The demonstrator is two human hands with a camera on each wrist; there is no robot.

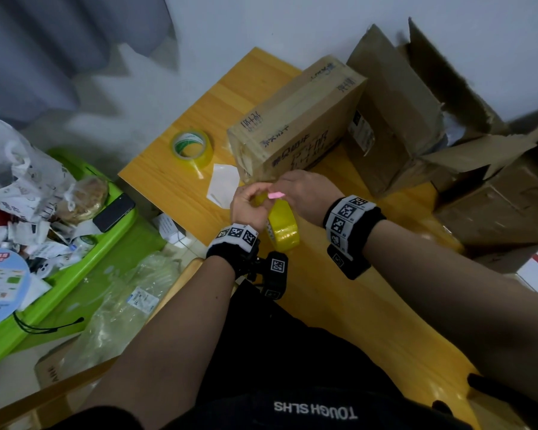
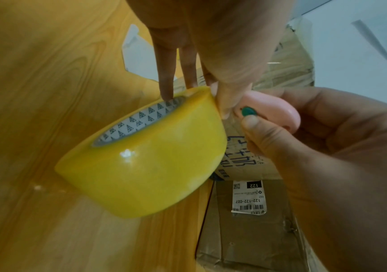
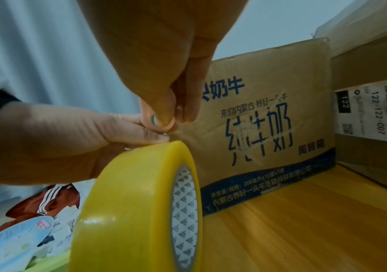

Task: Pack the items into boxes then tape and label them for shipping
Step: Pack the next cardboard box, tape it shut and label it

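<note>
A yellow tape roll (image 1: 283, 228) (image 2: 145, 160) (image 3: 136, 202) hangs just above the wooden table (image 1: 174, 181), in front of a closed cardboard box (image 1: 295, 119) (image 3: 269, 119) with blue print. My left hand (image 1: 249, 201) (image 2: 199, 36) (image 3: 48, 139) holds the roll, fingers inside its core and thumb on the outer edge. My right hand (image 1: 305, 190) (image 2: 327, 138) (image 3: 155, 55) grips a small pink cutter (image 1: 276, 195) (image 2: 269, 108) with a green button, held against the roll's top edge by the left thumb. The blade is hidden.
A second tape roll (image 1: 192, 147) and a white paper (image 1: 222, 184) lie left of the box. Opened cardboard boxes (image 1: 401, 113) crowd the right side. A green bin (image 1: 75, 243) with clutter and a phone (image 1: 114, 212) stands on the floor at left.
</note>
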